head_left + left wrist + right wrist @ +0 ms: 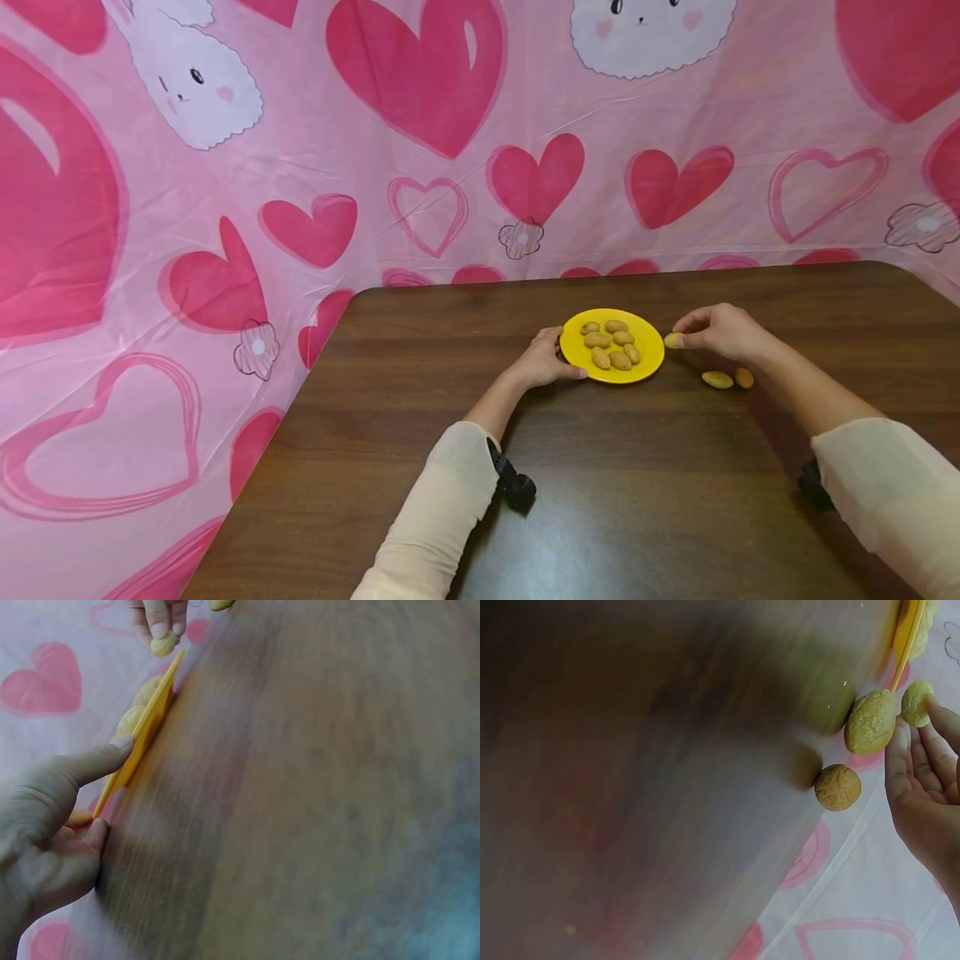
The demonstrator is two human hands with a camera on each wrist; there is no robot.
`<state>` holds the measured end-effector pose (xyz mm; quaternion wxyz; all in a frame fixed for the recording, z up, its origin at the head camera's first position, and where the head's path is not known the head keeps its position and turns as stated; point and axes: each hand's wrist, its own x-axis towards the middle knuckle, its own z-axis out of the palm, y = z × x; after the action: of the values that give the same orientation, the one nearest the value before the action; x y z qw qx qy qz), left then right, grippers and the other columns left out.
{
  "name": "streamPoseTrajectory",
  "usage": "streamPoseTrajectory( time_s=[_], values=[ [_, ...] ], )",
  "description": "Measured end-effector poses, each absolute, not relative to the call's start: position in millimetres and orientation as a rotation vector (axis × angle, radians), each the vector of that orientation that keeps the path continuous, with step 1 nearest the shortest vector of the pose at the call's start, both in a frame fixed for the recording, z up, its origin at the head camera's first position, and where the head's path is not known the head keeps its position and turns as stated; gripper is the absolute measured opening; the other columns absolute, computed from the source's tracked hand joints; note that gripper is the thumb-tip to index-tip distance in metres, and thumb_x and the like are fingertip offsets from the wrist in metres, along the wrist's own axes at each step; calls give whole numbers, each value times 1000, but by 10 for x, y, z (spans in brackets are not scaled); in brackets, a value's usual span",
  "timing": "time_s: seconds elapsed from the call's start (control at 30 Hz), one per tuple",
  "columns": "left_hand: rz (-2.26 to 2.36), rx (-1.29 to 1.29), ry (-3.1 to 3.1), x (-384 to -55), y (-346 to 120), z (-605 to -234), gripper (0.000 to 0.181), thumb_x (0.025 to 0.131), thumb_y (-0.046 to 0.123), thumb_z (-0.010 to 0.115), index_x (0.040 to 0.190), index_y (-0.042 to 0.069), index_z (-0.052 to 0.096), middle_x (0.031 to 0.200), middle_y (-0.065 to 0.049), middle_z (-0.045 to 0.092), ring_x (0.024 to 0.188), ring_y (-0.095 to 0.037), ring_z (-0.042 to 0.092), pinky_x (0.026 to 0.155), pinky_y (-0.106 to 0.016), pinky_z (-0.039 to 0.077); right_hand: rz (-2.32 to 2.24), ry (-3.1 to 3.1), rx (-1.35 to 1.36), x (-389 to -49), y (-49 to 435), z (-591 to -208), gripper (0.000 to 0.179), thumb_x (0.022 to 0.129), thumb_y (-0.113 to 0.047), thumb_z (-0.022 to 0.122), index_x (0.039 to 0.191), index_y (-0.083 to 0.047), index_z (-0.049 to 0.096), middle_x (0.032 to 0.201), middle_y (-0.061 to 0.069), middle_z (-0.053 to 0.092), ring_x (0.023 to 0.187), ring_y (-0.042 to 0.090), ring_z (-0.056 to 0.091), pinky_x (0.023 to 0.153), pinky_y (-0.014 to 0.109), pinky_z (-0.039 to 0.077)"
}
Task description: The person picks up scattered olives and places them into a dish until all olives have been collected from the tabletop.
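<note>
A round yellow plate (652, 357) lies on the brown table and carries several small, wrinkled, yellow-brown oval pieces that look like dried fruit (620, 361). My left hand (542, 360) grips the plate's left edge, thumb (112, 756) on the rim and fingers at its side, partly hidden. Just beyond the plate's right rim, my right hand (723, 332) pinches one more oval piece (673, 341) between thumb and fingertips. Two loose pieces, a longer one (717, 380) and a rounder-looking one (744, 377), lie on the table below the right hand.
The wood-grain table (645, 467) extends toward me and to both sides. Behind it and at the left hangs a pink cloth (450, 208) printed with hearts. Black wrist devices (513, 482) sit at both sleeve cuffs.
</note>
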<state>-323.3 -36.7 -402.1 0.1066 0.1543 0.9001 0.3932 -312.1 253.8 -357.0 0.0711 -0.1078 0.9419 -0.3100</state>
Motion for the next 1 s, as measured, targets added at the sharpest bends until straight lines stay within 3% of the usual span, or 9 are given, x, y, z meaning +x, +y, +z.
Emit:
streamPoseTrajectory(
  time_s=[0.5,0.83,1.0],
  values=[
    [1149,451,2651,-3239,-366,-4025,84,75,27,78,142,6,31,142,-9,31,127,-20,32,105,-31,28,-972,2855,-329,-3167,2420,-3573,52,82,-48,65,108,-3,65,110,19,62,104,36,49,87,54,36],
    [1148,458,2656,-3240,-373,-4028,85,74,27,78,143,7,31,142,-9,31,127,-20,32,105,-31,28,-993,2861,-387,-3195,2266,-3567,44,84,-38,66,106,-1,65,102,15,65,92,29,52,78,41,44],
    [1139,469,2661,-3242,-376,-4024,86,75,27,78,143,6,31,143,-10,30,128,-20,31,105,-31,27,-1019,2838,-397,-3210,2183,-3571,40,85,-33,66,106,0,65,99,13,66,89,27,53,78,41,45]
  ],
)
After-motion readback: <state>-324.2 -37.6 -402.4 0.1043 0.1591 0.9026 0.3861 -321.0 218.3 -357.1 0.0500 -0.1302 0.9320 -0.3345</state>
